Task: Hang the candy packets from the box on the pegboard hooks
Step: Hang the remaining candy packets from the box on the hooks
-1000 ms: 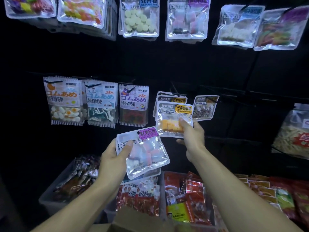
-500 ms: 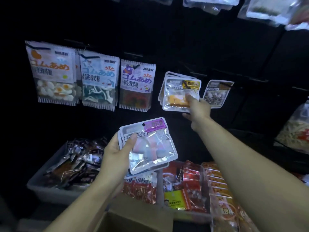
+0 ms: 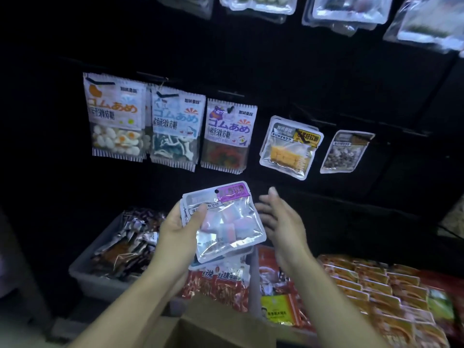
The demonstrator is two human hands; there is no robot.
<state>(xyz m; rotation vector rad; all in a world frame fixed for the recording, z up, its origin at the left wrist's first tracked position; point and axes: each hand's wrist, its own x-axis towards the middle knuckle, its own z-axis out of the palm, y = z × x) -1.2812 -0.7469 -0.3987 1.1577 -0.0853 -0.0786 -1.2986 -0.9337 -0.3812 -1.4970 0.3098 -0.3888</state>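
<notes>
Across the frame's upper half, the pegboard [image 3: 326, 79] is carrying hung packets. At center, my left hand [image 3: 175, 229] is gripping a stack of candy packets [image 3: 226, 222], punch-hole uppermost for hooking. My right hand [image 3: 281, 222], fingers spread and empty, is hovering beside them, probably to take the top one.

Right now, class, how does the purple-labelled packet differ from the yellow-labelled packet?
The purple-labelled packet is gripped by the left hand; the yellow-labelled packet hangs on the pegboard. The first holds pale pink and blue pieces, the second yellow ones. Both are clear pouches with a corner label.
</notes>
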